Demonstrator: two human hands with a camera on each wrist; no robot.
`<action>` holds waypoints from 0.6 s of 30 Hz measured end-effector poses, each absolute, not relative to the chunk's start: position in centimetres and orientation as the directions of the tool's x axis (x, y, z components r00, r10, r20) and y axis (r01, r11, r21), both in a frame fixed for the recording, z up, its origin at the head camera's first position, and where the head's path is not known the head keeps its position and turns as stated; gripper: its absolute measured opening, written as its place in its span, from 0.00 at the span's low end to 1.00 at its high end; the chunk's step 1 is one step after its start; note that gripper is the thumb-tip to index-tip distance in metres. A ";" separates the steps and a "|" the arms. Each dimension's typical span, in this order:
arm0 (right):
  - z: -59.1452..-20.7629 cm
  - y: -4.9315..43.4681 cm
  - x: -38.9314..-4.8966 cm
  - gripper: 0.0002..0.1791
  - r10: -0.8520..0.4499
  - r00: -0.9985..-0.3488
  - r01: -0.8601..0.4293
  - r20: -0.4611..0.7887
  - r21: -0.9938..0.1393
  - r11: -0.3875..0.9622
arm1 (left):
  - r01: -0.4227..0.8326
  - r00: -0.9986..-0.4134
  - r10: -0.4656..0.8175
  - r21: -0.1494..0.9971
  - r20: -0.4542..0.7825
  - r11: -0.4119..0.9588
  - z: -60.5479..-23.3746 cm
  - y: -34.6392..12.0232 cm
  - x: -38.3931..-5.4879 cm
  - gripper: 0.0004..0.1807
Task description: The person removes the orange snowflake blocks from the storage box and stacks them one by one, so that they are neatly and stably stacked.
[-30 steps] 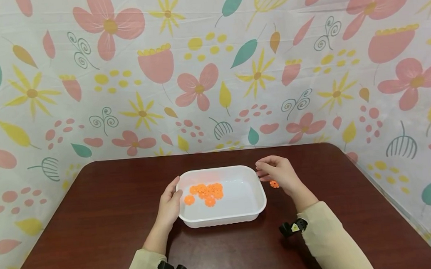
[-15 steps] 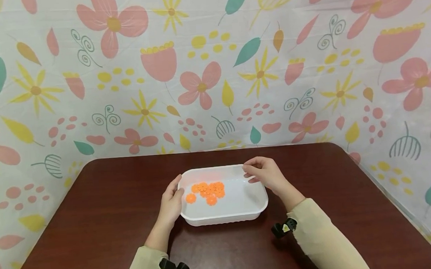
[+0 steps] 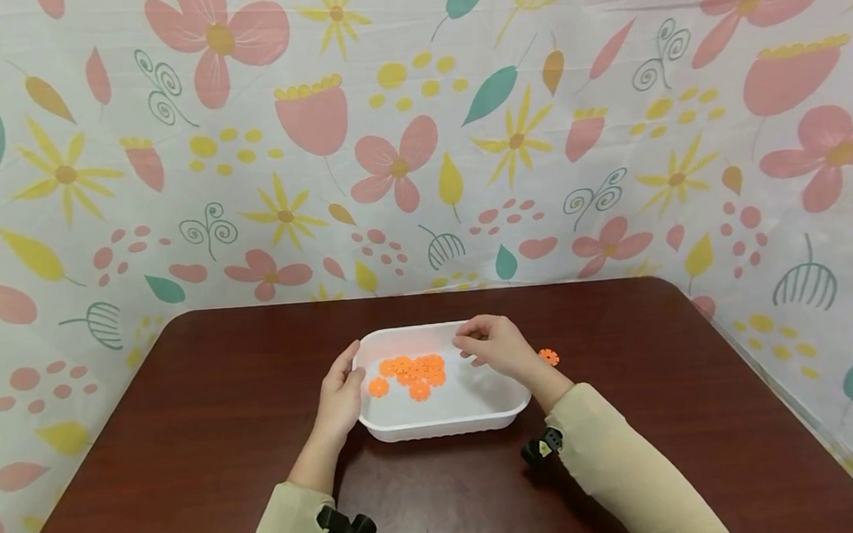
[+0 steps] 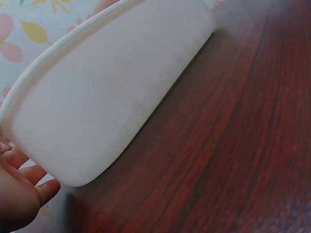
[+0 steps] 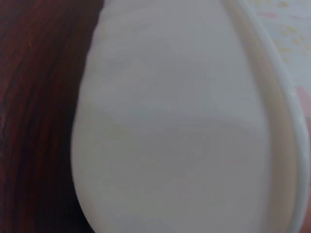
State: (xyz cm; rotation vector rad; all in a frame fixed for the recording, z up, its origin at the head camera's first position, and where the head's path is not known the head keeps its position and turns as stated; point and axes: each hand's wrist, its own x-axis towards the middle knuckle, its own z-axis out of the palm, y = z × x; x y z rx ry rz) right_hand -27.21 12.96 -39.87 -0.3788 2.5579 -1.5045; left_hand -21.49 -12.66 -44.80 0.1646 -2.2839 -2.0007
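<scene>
A white rectangular plastic tray [image 3: 445, 424] stands on the table with several orange flower-shaped pieces [image 3: 419, 372] clustered in its left half. My left hand [image 3: 338, 396] holds the tray's left end, thumb at the rim and fingers along the outside. Part of that hand [image 4: 22, 191] also appears beside the tray wall [image 4: 97, 107] in the left wrist view. Above the tray's right half hovers my right hand [image 3: 497, 346], fingers loosely bent, with no piece visible between them. One more orange flower-shaped piece [image 3: 548, 357] lies on the table, right of the tray.
The dark reddish-brown table [image 3: 187, 448] extends around the tray. A flower-patterned cloth [image 3: 403, 243] hangs behind it. Black wrist devices [image 3: 347, 530] sit at both sleeves. In the right wrist view, the tray's outer wall [image 5: 170, 121] fills most of the frame.
My right hand has moved left from the tray's right rim to over its inside, uncovering more of the loose orange piece. The left hand keeps its hold on the tray.
</scene>
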 end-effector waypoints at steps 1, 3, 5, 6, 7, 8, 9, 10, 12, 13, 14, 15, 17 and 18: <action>-40.0 12.7 -27.2 0.12 -0.298 -0.954 -0.143 -0.005 -0.871 0.471 | -0.013 -0.989 -0.147 0.991 0.007 0.131 -44.8 -12.7 -21.5 0.26; -40.2 12.3 -27.3 0.11 -0.311 -0.951 -0.153 -0.007 -0.859 0.488 | -0.017 -0.989 -0.146 0.992 0.001 0.128 -44.8 -12.7 -21.5 0.26; -40.4 11.9 -27.3 0.11 -0.322 -0.947 -0.167 -0.005 -0.848 0.503 | -0.014 -0.990 -0.144 0.991 0.005 0.131 -44.8 -12.7 -21.5 0.26; -40.5 11.7 -27.4 0.11 -0.324 -0.946 -0.175 -0.001 -0.841 0.512 | -0.012 -0.990 -0.143 0.991 0.008 0.135 -44.8 -12.7 -21.5 0.26; -40.7 11.6 -27.4 0.10 -0.327 -0.945 -0.184 0.004 -0.833 0.522 | -0.012 -0.990 -0.142 0.991 0.007 0.136 -44.9 -12.7 -21.5 0.26; -40.9 11.4 -27.5 0.10 -0.332 -0.943 -0.194 0.009 -0.827 0.527 | -0.013 -0.990 -0.142 0.991 0.007 0.137 -44.9 -12.7 -21.5 0.26; -41.1 11.3 -27.5 0.10 -0.339 -0.941 -0.206 0.017 -0.821 0.532 | -0.011 -0.990 -0.142 0.990 0.009 0.138 -44.9 -12.7 -21.5 0.26; -41.3 11.2 -27.5 0.10 -0.345 -0.938 -0.221 0.027 -0.813 0.539 | -0.009 -0.990 -0.142 0.990 0.011 0.139 -44.9 -12.7 -21.5 0.26; -41.7 11.0 -27.6 0.09 -0.356 -0.934 -0.244 0.037 -0.794 0.557 | -0.005 -0.990 -0.138 0.990 0.015 0.140 -45.0 -12.7 -21.6 0.26; -41.9 11.0 -27.6 0.09 -0.360 -0.932 -0.254 0.041 -0.784 0.567 | -0.005 -0.990 -0.138 0.990 0.015 0.138 -45.1 -12.7 -21.6 0.26; -42.1 10.9 -27.7 0.10 -0.365 -0.930 -0.261 0.043 -0.776 0.574 | -0.002 -0.991 -0.136 0.990 0.017 0.138 -45.1 -12.7 -21.6 0.26; -42.3 10.9 -27.7 0.10 -0.370 -0.928 -0.270 0.045 -0.763 0.587 | 0.001 -0.991 -0.135 0.990 0.020 0.138 -45.1 -12.7 -21.6 0.27; -42.7 10.9 -27.8 0.10 -0.378 -0.926 -0.269 0.026 -0.747 0.608 | 0.004 -0.991 -0.135 0.990 0.023 0.140 -45.1 -12.8 -21.5 0.26; -42.8 10.8 -27.8 0.10 -0.383 -0.924 -0.270 0.019 -0.739 0.617 | 0.006 -0.991 -0.135 0.990 0.025 0.143 -45.0 -12.8 -21.5 0.26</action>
